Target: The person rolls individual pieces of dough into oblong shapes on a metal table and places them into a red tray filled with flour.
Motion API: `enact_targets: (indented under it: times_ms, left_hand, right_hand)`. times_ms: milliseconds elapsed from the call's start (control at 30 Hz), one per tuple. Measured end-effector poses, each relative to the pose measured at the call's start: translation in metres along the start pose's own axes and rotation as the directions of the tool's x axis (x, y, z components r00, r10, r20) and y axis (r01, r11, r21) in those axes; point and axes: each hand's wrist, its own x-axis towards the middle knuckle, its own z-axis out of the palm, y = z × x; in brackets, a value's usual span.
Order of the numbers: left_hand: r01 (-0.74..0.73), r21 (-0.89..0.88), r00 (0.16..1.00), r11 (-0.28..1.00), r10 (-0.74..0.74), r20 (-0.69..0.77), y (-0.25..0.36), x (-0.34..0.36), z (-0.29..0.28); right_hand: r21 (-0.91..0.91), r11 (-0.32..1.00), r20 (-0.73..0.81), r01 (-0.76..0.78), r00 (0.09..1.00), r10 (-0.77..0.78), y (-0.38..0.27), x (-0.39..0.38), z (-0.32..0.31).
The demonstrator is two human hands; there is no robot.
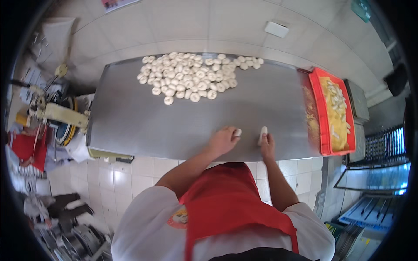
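Over the near part of a grey metal table [183, 126], my left hand [223, 141] has its fingers curled round a small pale dough piece [237, 132], whose end pokes out by the thumb. A short way to the right, my right hand [267, 146] grips a longer, flattened dough piece [264, 130] that points away from me. At the far side lies a heap of round white dough pieces [187, 76], many with a dimple in the middle. Neither hand touches that heap.
A red tray [321, 117] at the table's right end holds yellow crumbs and several pale dough pieces [337, 98]. Crumbs [311, 114] lie beside it. A machine [65, 114] stands at the left. Tiled wall backs the table; other people [48, 204] are at far left.
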Motion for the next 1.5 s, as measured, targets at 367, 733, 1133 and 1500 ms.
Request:
enact_targets:
  times_ms: [367, 733, 1133, 1500]
  left_hand:
    - [0.199, 0.317, 0.855, 0.927, -0.006, -0.518, -0.110, 0.058, -0.118]
    - [0.159, 0.618, 0.956, 0.770, 0.036, -0.291, -0.120, 0.052, -0.129]
    - [-0.358, 0.138, 0.931, 0.924, 0.365, -0.027, -0.132, -0.099, -0.016]
    - [-0.443, 0.400, 0.892, 0.803, 0.351, 0.284, -0.030, 0.128, 0.001]
  right_hand:
    - [0.972, -0.056, -0.220, 0.226, 0.970, 0.105, -0.124, 0.142, -0.139]
    - [-0.341, 0.837, 0.256, 0.428, 0.899, -0.356, -0.160, 0.208, 0.171]
    - [-0.751, 0.558, 0.267, 0.354, 0.935, -0.233, 0.039, -0.052, -0.022]
    - [-0.803, 0.591, -0.048, 0.076, 0.981, -0.190, -0.067, 0.140, -0.011]
